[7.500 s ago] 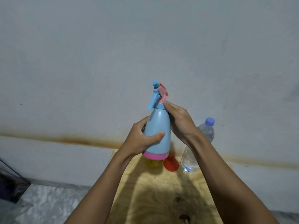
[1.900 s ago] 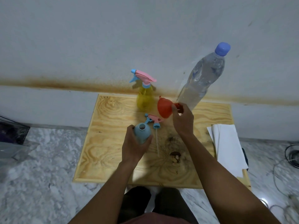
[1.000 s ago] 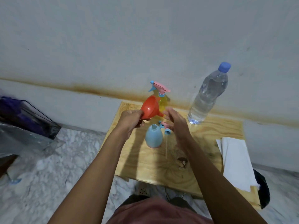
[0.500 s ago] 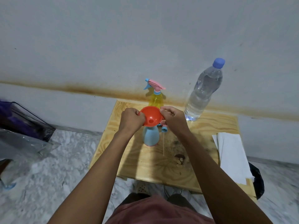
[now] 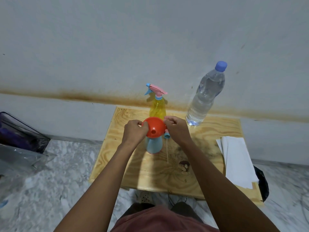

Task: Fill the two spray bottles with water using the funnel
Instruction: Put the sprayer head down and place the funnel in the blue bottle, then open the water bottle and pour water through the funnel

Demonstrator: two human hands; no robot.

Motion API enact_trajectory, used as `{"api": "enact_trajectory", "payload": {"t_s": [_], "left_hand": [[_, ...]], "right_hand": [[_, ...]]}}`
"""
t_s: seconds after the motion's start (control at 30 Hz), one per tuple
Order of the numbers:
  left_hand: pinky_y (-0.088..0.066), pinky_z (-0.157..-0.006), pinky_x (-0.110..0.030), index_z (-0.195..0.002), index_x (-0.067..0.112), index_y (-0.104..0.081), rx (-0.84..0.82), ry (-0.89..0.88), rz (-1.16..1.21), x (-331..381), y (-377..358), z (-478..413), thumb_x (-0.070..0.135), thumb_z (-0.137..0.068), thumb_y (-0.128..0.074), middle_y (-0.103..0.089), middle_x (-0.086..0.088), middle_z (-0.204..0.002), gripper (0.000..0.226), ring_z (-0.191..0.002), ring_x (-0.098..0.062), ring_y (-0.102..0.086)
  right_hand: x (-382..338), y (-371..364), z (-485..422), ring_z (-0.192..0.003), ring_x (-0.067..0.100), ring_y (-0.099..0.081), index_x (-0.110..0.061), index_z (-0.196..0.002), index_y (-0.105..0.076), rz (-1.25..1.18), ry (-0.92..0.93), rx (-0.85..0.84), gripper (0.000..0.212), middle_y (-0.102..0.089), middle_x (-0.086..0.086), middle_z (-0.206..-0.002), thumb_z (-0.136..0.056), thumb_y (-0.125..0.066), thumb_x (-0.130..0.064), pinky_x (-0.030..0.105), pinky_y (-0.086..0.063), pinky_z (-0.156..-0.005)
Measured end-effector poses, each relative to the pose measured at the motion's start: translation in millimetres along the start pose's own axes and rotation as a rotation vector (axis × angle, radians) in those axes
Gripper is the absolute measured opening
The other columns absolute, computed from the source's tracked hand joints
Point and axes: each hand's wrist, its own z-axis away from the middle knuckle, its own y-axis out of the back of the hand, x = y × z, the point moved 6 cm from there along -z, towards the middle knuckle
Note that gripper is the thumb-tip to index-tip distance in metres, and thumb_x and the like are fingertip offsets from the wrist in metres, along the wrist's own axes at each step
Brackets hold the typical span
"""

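While both hands, left hand (image 5: 134, 131) and right hand (image 5: 177, 129), pinch the round orange plastic funnel (image 5: 154, 127) by its rim at frame centre, its spout points down into the uncapped pale-blue plastic spray bottle (image 5: 153, 144) directly beneath.

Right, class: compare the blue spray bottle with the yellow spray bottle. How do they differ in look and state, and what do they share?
The blue spray bottle is opaque; the yellow spray bottle is see-through. The blue one has its trigger head off and an orange funnel on its neck, held at the rim by the left hand and right hand; the yellow one has its pink-and-blue head on and stands untouched nearer the wall. Both stand upright on the wooden board.
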Motion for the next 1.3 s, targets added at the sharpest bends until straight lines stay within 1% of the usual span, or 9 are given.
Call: {"api": "enact_trajectory", "payload": {"t_s": [0.13,0.23,0.33,0.47,0.57,0.77,0.87,1.1,1.3], "left_hand": [[-0.051,-0.079,-0.034,-0.116,0.019,-0.066,0.129,-0.092,-0.042,23,13,4,0.047,-0.092,-0.058,-0.066,0.0,-0.102,0.038,-0.095,-0.02,-0.062],[-0.045,-0.072,-0.031,-0.109,0.022,-0.068,0.171,-0.332,0.064,71,11,5,0.041,-0.091,-0.062,-0.064,0.005,-0.093,0.027,-0.083,-0.015,-0.058],[-0.051,-0.073,-0.036,-0.114,0.022,-0.066,-0.014,-0.504,0.161,126,-27,5,0.035,-0.089,-0.067,-0.063,0.004,-0.095,0.029,-0.08,-0.017,-0.058],[-0.043,-0.101,-0.031,-0.15,0.022,-0.033,-0.275,-0.482,0.119,182,-99,-3,0.041,-0.083,-0.075,-0.042,-0.004,-0.143,0.082,-0.127,-0.019,-0.048],[-0.036,-0.114,-0.044,-0.155,0.02,-0.015,-0.346,-0.374,0.106,198,-143,-27,0.057,-0.071,-0.079,-0.025,-0.005,-0.159,0.112,-0.145,-0.024,-0.03],[-0.058,-0.082,-0.035,-0.114,0.029,-0.051,-0.242,-0.393,0.317,204,-169,-54,0.051,-0.059,-0.086,-0.061,0.005,-0.107,0.068,-0.098,-0.014,-0.062],[-0.055,-0.075,-0.021,-0.118,0.029,-0.052,-0.227,-0.425,0.35,208,-170,-51,0.035,-0.066,-0.089,-0.064,0.01,-0.105,0.064,-0.095,-0.01,-0.063],[-0.054,-0.071,-0.015,-0.112,0.029,-0.057,-0.145,-0.526,0.313,202,-160,-38,0.031,-0.063,-0.093,-0.068,0.013,-0.098,0.061,-0.091,0.003,-0.063],[-0.057,-0.07,-0.023,-0.114,0.015,-0.058,-0.087,-0.703,0.222,190,-150,10,0.03,-0.063,-0.093,-0.069,0.004,-0.101,0.064,-0.084,-0.009,-0.064]], "right_hand": [[-12,38,0,-0.09,0.008,-0.063,-0.013,-0.117,-0.07,0.046,0.08,0.136,0.027,-0.071,-0.002,-0.101,-0.094,-0.059,-0.022,0.013,-0.046,-0.072],[-31,89,-3,-0.096,0.011,-0.064,-0.016,-0.116,-0.069,0.031,0.228,0.351,0.024,-0.07,-0.002,-0.103,-0.095,-0.061,-0.026,0.031,-0.055,-0.089],[-53,139,-14,-0.104,0.011,-0.062,-0.027,-0.116,-0.064,0.029,0.28,0.523,0.025,-0.066,-0.005,-0.111,-0.093,-0.061,-0.036,0.043,-0.053,-0.095],[-81,176,-44,-0.12,0.007,-0.053,-0.029,-0.136,-0.05,0.09,0.232,0.456,0.049,-0.056,-0.008,-0.135,-0.092,-0.062,-0.048,0.033,-0.047,-0.102],[-91,182,-69,-0.127,0.009,-0.049,-0.027,-0.142,-0.045,0.131,0.216,0.326,0.057,-0.052,-0.007,-0.143,-0.091,-0.065,-0.045,0.03,-0.043,-0.105],[-93,193,-95,-0.109,0.01,-0.062,-0.021,-0.124,-0.063,0.149,0.278,0.303,0.039,-0.067,-0.007,-0.118,-0.088,-0.073,-0.033,0.024,-0.052,-0.096],[-93,191,-100,-0.101,0.008,-0.062,-0.018,-0.121,-0.064,0.148,0.307,0.277,0.038,-0.066,-0.01,-0.108,-0.087,-0.074,-0.032,0.01,-0.047,-0.085],[-89,190,-77,-0.101,0.013,-0.065,-0.015,-0.119,-0.064,0.139,0.359,0.267,0.034,-0.07,-0.005,-0.109,-0.09,-0.071,-0.031,0.031,-0.056,-0.092],[-77,198,-29,-0.098,0.02,-0.067,-0.008,-0.118,-0.066,0.162,0.439,0.328,0.039,-0.072,0.003,-0.109,-0.088,-0.073,-0.032,0.035,-0.058,-0.089]]}}
